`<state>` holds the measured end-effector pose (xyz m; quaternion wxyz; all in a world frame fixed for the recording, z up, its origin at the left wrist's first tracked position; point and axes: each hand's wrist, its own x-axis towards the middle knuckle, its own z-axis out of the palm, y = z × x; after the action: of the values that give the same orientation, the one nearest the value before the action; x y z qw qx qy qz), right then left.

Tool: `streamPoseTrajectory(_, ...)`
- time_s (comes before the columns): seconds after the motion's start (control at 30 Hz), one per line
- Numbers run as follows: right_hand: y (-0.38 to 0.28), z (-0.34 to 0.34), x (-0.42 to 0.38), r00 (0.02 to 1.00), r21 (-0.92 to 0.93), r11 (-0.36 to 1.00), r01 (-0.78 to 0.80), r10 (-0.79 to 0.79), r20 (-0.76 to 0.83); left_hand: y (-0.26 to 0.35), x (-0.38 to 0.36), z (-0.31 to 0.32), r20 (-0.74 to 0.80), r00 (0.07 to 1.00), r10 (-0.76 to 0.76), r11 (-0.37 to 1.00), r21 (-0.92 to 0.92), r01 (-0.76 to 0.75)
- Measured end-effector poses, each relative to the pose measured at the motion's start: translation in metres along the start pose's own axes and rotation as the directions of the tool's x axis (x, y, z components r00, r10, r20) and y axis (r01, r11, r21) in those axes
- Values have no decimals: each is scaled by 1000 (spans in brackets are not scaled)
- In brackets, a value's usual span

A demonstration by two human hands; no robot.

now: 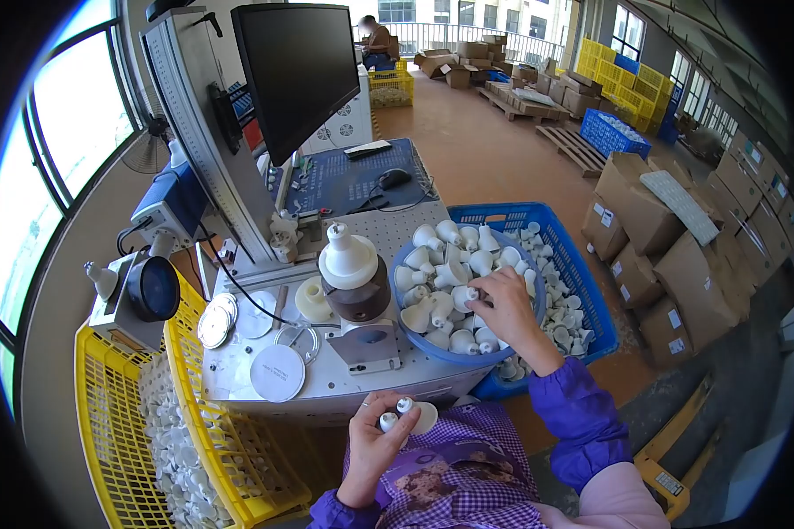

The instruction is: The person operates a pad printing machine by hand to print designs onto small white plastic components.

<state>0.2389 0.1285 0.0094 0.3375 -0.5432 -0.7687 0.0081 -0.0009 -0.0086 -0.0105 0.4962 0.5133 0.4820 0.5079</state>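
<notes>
Evidently, the left hand curls its fingers around two bulb housings; a loosened grip could drop one. The right hand pinches another atop the heaped basin at right; jostling could spill some.

The right hand extends forward, thumb and fingers bent into a pinch, its bare wrist running back to a forearm in purple. To its left and nearer the body, the left hand tilts upward, curled in a grip.
</notes>
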Motion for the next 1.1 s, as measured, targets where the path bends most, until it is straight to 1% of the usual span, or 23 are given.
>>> streamPoseTrajectory(0.03, -1, -4, 2, 1000, -1, 1000, -1, 1, 2, -1, 0, -1, -7, 1000, -8, 1000, -18, 8)
streamPoseTrajectory(0.1, -1, -14, 6, 996, 256, 964, -69, 83, -41, -3, 0, 0, -5, 1000, -14, 999, -36, 14)
streamPoseTrajectory(0.13, -2, -17, 7, 995, 253, 965, -72, 86, -44, -4, 0, 1, -4, 1000, -24, 999, -38, 24)
streamPoseTrajectory(0.2, -4, -19, 9, 986, 447, 882, -150, 166, 5, -3, 0, 3, -3, 999, -33, 999, -41, 33)
streamPoseTrajectory(0.23, -2, -15, 8, 986, 448, 882, -149, 165, 4, -2, -1, 4, 5, 1000, -21, 999, -31, 21)
streamPoseTrajectory(0.27, 2, -7, 7, 975, 646, 740, -187, 222, 27, -1, -2, 5, 12, 1000, -10, 1000, -21, 10)
streamPoseTrajectory(0.3, -1, -4, 8, 960, 805, 553, -212, 272, 66, 0, -2, 5, 11, 1000, -10, 1000, -20, 11)
streamPoseTrajectory(0.33, -4, -6, 7, 960, 807, 551, -214, 271, 69, 0, -3, 5, 10, 1000, -11, 1000, -9, 11)
streamPoseTrajectory(0.4, -12, -14, 6, 897, 924, 180, -338, 360, 258, 2, -4, 3, 5, 1000, -12, 1000, 5, 12)
streamPoseTrajectory(0.5, -13, -12, 2, 879, 920, 161, -356, 391, 272, 5, -5, 2, -3, 1000, -29, 1000, -3, 29)
streamPoseTrajectory(0.53, -13, -13, 0, 882, 921, 159, -355, 385, 273, 6, -5, 2, 3, 1000, -7, 1000, 9, 7)
streamPoseTrajectory(0.6, -16, -13, -1, 911, 918, 246, -310, 352, 213, 10, -5, 2, -14, 1000, 17, 999, 29, -17)
streamPoseTrajectory(0.63, -16, -12, -3, 915, 920, 240, -310, 338, 220, 13, -4, 3, -15, 999, 43, 999, 28, -43)
streamPoseTrajectory(0.7, -15, -11, -5, 925, 931, 245, -271, 334, 182, 16, -3, 3, -28, 997, 73, 997, 27, -72)
streamPoseTrajectory(0.73, -18, -12, -5, 913, 930, 222, -291, 356, 201, 18, -3, 3, -27, 996, 81, 996, 30, -80)
streamPoseTrajectory(0.77, -18, -10, -6, 916, 932, 218, -291, 346, 205, 19, -3, 2, -25, 996, 89, 996, 33, -88)
streamPoseTrajectory(0.9, -19, -8, -8, 910, 922, 226, -314, 349, 224, 29, 5, -3, -26, 988, 154, 984, 94, -151)
streamPoseTrajectory(0.97, -22, -9, -7, 917, 914, 259, -312, 332, 220, 51, 20, -7, -104, 955, 276, 957, 119, -264)
streamPoseTrajectory(1.03, -29, -11, -3, 930, 919, 266, -291, 306, 206, 77, 42, -16, -133, 902, 410, 897, 240, -372)
streamPoseTrajectory(1.1, -39, -15, 4, 942, 925, 273, -265, 280, 187, 100, 71, -20, -136, 827, 546, 816, 308, -488)
